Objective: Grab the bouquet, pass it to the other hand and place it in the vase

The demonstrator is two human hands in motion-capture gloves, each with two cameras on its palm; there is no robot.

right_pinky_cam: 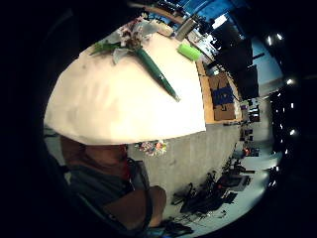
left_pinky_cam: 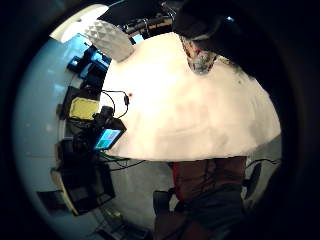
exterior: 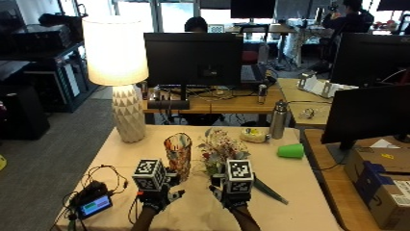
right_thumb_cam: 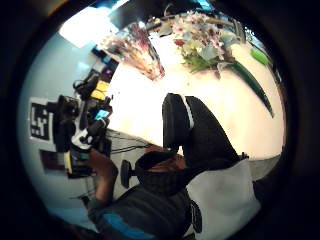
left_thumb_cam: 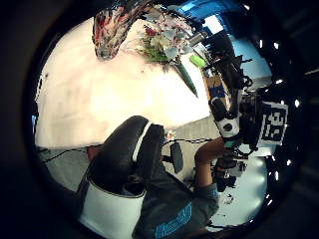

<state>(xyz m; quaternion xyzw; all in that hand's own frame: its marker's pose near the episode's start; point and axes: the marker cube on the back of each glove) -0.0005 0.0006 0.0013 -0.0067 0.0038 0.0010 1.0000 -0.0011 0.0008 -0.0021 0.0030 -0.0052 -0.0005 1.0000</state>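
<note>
The person sits at the near edge of a cream table (exterior: 192, 211) with both gloved hands raised above it, side by side and apart from everything on it. The left hand (exterior: 156, 196) hangs at about seven o'clock from the vase (exterior: 178, 155); the right hand (exterior: 232, 196) hangs at about six o'clock from the bouquet (exterior: 221, 153). Neither hand holds anything. In the left thumb side palm view a black-gloved finger (left_thumb_cam: 127, 152) reaches out fairly straight, and the right thumb side palm view shows the same sort of thing, fingers (right_thumb_cam: 192, 132) extended over the tabletop, so both hands look relaxed and spread, though the markers on their backs hide the fingers from above and I would not swear to every one.

The bouquet lies flat on the table, its pale and reddish blossoms toward the vase and its dark green wrapped stem (exterior: 268, 190) trailing off toward four o'clock. The vase, a mottled multicoloured glass, stands upright just beside the flower heads, at their nine o'clock.

A white lamp (exterior: 121, 77) stands at the table's far left, roughly eleven o'clock from the vase. A metal bottle (exterior: 277, 120) and a green cup (exterior: 291, 150) on its side sit toward the bouquet's two o'clock. A small device with a lit screen (exterior: 95, 206) sits at the near left corner.
</note>
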